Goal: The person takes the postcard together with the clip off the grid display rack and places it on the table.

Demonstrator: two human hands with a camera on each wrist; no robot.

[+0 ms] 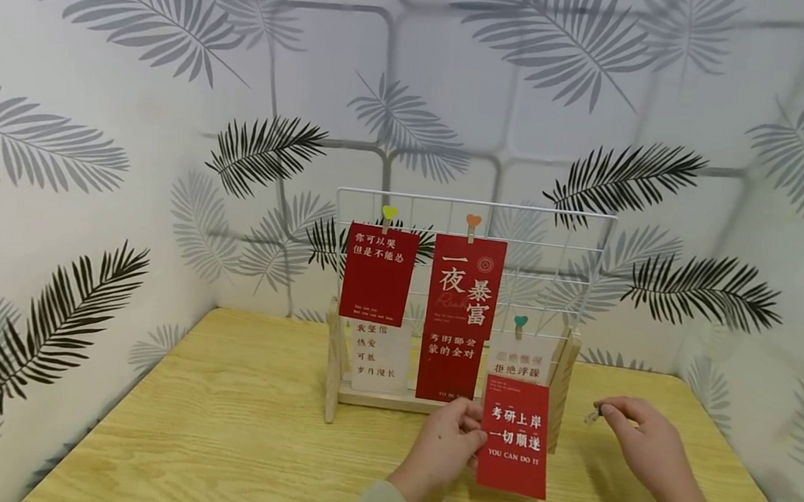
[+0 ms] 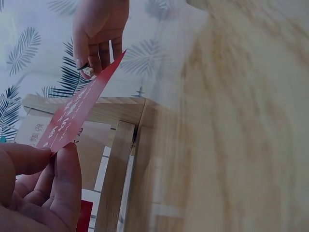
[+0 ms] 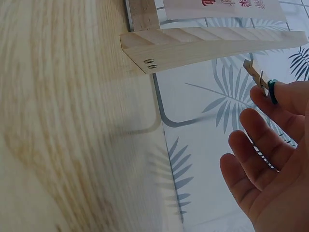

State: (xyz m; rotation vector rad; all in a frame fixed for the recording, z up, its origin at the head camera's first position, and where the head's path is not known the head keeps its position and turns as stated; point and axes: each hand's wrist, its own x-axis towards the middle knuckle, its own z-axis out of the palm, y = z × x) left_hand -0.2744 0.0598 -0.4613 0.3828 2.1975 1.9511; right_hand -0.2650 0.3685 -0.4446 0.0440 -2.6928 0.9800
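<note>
Red card (image 1: 512, 473) is in front of the right part of the rack (image 1: 333, 371); the left hand (image 1: 440, 444) pinches its left edge. Apart from it, the right hand (image 1: 647, 447) pinches a small clip (image 3: 254, 75) with thumb and forefinger, other fingers slightly bent.

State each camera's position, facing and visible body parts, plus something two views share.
Head: on the head, facing forward and down at the rack; left fingers and right fingers show.
Left wrist: worn there, facing the red card and rack; both sets show.
Right wrist: worn there, facing clothespin and table; right fingers show.
Shared: red card, in head and left wrist.
</note>
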